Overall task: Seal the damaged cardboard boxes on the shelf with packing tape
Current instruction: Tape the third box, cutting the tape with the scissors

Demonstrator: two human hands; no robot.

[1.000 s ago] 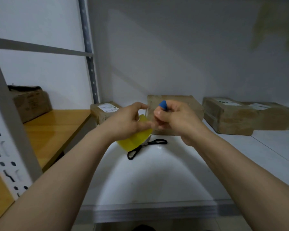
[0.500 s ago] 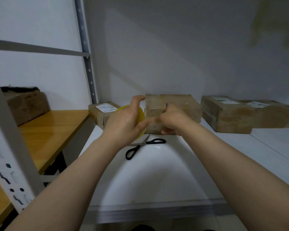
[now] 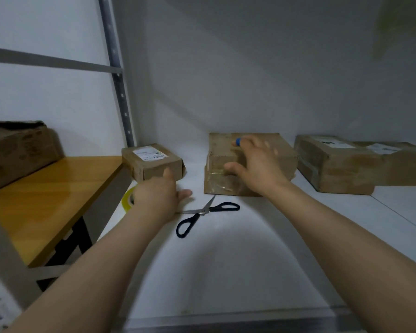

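Observation:
The middle cardboard box (image 3: 216,150) stands on the white shelf (image 3: 226,260), with shiny clear tape over its front left corner. My right hand (image 3: 257,164) lies spread on top of it, fingers straight, a small blue piece (image 3: 238,141) at one fingertip. My left hand (image 3: 159,195) is low at the shelf's left side and holds the yellow packing tape roll (image 3: 128,200), which peeks out from under it. Its thumb and one finger stick out. Black-handled scissors (image 3: 202,212) lie partly open between my hands.
A small labelled box (image 3: 151,162) stands behind my left hand. Two more boxes (image 3: 334,164) stand at the right against the wall. A wooden shelf (image 3: 46,200) with a torn box (image 3: 17,150) lies left of the grey upright post (image 3: 120,92).
My hands have parted. The left hand took the tape roll down and to the left, away from the box. The right hand opened and moved onto the top of the middle box.

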